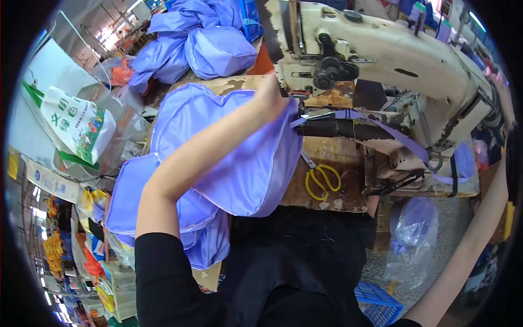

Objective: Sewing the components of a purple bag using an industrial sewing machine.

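Left hand lies on the far edge of a lilac fabric bag piece, pressing it toward the needle area of the cream sewing machine. Fingers are hidden behind the hand; their grip cannot be told. The piece lies beneath the hand and forearm, on the worn wooden table. A lilac strap runs just beside it. Yellow-handled scissors lie near. Right hand is at the frame's edge, state unreadable.
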### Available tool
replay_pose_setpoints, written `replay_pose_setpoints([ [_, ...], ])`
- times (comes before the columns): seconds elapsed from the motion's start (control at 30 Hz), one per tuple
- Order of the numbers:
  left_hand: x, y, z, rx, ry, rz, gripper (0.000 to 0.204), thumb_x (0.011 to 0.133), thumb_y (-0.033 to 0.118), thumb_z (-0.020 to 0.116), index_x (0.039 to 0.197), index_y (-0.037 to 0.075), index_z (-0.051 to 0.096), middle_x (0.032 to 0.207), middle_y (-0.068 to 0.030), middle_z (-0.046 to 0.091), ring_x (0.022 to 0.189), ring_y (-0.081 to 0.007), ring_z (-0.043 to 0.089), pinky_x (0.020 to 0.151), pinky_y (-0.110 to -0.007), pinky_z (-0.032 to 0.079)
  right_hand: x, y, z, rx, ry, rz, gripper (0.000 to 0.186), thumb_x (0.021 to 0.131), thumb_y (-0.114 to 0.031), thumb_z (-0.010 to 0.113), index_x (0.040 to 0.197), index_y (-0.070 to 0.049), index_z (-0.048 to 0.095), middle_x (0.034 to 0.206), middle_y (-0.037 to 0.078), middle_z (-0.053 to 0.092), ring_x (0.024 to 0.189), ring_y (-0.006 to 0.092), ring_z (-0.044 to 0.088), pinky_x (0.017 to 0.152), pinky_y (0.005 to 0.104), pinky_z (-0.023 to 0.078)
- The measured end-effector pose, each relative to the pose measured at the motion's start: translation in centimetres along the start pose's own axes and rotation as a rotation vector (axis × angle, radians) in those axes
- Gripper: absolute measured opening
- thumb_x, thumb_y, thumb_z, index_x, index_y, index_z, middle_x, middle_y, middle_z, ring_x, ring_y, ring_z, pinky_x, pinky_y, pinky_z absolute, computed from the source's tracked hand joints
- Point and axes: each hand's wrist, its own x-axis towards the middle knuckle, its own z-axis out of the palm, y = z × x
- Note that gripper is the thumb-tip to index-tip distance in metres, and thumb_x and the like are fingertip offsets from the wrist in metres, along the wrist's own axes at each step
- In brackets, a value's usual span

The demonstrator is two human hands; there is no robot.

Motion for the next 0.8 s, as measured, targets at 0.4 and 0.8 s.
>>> replay_pose_setpoints([
  [0.4, -9.1, 1.2, -1.2, 1.512, -0.342, -0.011, 0.015, 0.082, 0.005, 0.052, 0.094, 0.001, 0.059, 0.086, -0.0149, 0.069, 0.075, -0.0307, 0.063, 0.065, -0.042, 0.049, 0.9, 1.4, -0.9, -0.086, 0.006, 0.045, 0.046, 0.098, -0.044, 0.05, 0.116, -0.006, 0.068, 0.108, 0.008, 0.069, 0.094, 0.0194, 0.063, 0.086, 0.028, 0.046],
  [0.8, -5.5, -0.5, -9.2, 1.985, -0.354, 0.466, 0.004, 0.077, 0.008, 0.057, 0.079, 0.005, 0.058, 0.075, -0.0099, 0.063, 0.069, -0.0304, 0.062, 0.063, -0.038, 0.051, -12.1, -13.5, -3.9, -0.248, 0.731, 0.114, 0.034, 0.095, -0.036, 0.059, 0.106, -0.006, 0.07, 0.098, 0.005, 0.069, 0.087, 0.0153, 0.062, 0.079, 0.0263, 0.047],
])
